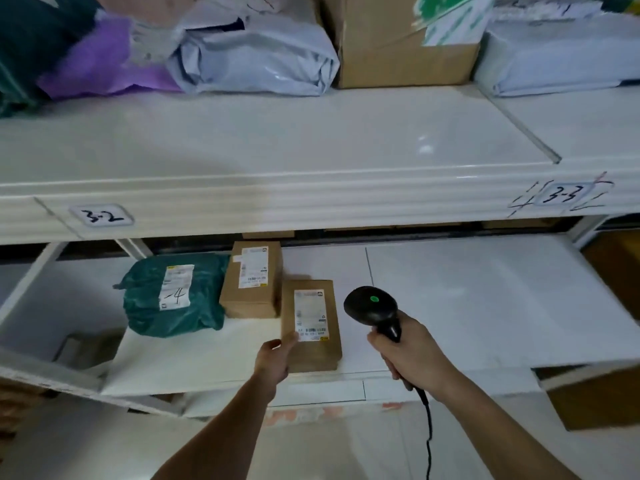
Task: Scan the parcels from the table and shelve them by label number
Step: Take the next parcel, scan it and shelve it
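Observation:
A small brown cardboard parcel [317, 344] with a white barcode label lies on the lower white shelf [467, 306]. My left hand [275, 358] grips its near left corner, thumb on the label's edge. My right hand [412, 355] grips the handle of a black barcode scanner [375, 308]. The scanner's head sits just right of the parcel, a green light glowing on top, and its cable hangs down. Behind the parcel stands a second brown box [251, 278]. A green poly bag [169, 296] marked "-4" lies to the left.
The upper shelf's edge [311, 199] carries tags "3-2" [102, 215] and "3-3" [562, 194]. On it sit a purple bag [104, 64], a grey-white mailer [256, 53], a cardboard box [398, 43] and another mailer [561, 53]. Brown boxes stand at the right edge [595, 400].

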Demonstrator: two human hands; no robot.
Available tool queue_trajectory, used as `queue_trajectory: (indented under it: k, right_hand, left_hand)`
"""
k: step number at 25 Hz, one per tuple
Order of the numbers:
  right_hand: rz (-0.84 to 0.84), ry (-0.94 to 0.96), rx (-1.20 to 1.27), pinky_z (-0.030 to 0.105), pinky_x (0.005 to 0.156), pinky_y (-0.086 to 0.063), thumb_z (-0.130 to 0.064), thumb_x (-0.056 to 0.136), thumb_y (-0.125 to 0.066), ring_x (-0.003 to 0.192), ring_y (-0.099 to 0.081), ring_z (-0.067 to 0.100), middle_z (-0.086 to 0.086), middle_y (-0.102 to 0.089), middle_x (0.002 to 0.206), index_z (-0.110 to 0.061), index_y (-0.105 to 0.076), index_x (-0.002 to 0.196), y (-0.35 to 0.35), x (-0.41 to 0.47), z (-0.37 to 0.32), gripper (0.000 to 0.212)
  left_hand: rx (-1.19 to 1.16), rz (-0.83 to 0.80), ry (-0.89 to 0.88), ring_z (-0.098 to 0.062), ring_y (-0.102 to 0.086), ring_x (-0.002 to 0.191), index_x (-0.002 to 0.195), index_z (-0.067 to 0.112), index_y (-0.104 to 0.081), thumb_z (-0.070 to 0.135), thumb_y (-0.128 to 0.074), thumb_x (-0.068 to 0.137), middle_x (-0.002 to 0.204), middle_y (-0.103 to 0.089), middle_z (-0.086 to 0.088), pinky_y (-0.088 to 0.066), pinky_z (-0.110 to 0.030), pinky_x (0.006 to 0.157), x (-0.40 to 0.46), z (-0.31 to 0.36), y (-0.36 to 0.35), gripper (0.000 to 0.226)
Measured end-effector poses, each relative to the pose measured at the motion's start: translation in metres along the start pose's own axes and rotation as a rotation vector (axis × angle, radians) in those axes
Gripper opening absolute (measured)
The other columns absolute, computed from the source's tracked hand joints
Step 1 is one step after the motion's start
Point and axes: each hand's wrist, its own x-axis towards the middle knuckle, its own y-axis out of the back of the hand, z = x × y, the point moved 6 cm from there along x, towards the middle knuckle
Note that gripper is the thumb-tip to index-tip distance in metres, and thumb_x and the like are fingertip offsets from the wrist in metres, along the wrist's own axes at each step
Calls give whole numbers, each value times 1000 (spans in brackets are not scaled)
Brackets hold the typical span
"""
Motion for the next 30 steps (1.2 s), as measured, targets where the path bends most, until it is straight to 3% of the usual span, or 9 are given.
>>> queue_trajectory:
  k: [2,4,7,9,10,15,19,26,30]
  right_hand:
    - [17,-9,8,17,38,-40,-19,94,-59,42,-51,8,1,-56,59,-20,-56,95,-5,1,1,3]
    - [32,-17,14,16,38,-41,-20,94,-59,42,-51,7,1,-56,60,-20,-56,95,-9,3,2,3]
    - [40,-24,3,17,37,-40,-19,94,-60,41,-50,7,0,-55,61,-23,-55,92,-14,6,1,6]
    - [41,-22,-7,18,38,-41,-19,93,-60,41,-50,8,0,-55,61,-24,-54,90,-16,7,2,8]
    - [43,-22,-10,19,39,-42,-19,93,-60,41,-50,8,0,-55,61,-24,-54,90,-17,8,2,9]
    - [69,-35,12,22,42,-44,-18,92,-61,42,-50,10,1,-54,58,-19,-56,91,-13,8,12,6]
    - [82,-44,30,23,42,-43,-18,92,-60,45,-48,14,0,-52,56,-22,-56,89,-8,4,16,7]
    - [119,-48,51,25,43,-46,-18,90,-60,46,-47,15,-1,-52,57,-26,-58,89,-9,-1,24,9]
    - [158,-24,61,29,49,-52,-20,88,-60,47,-49,13,0,-54,63,-25,-59,91,-8,-3,30,6]
  left_hand:
    - [-7,-1,18,-27,-67,100,138,10,-60,43,-80,90,117,-69,-8,-62,-43,87,8,-2,3,61]
    - [192,98,-118,-29,-66,108,139,13,-58,44,-80,88,129,-67,-7,-59,-47,95,8,4,10,64]
    - [706,232,-722,-24,-59,118,128,24,-66,36,-75,93,133,-61,2,-55,-40,97,-16,22,5,39]
    - [1042,118,-1132,-21,-61,117,115,32,-73,27,-79,87,131,-64,5,-56,-37,96,-31,17,-16,29]
    - [1152,52,-1217,-19,-62,120,112,36,-74,28,-81,85,133,-63,8,-57,-37,98,-31,11,-23,29]
    - [1335,-20,-1199,-24,-59,135,134,35,-66,28,-81,86,147,-58,5,-47,-44,114,-22,16,-39,51]
    - [1487,-70,-1008,-23,-17,161,163,34,-29,23,-48,109,174,-19,6,-12,-41,131,-1,52,-53,59]
    - [1702,-4,-703,-30,-12,160,164,31,-11,4,-69,91,174,-6,3,-30,-52,123,42,122,-66,97]
    - [1699,86,-655,-34,-24,155,162,19,-21,14,-70,93,170,-20,-7,-33,-52,122,49,146,-65,84]
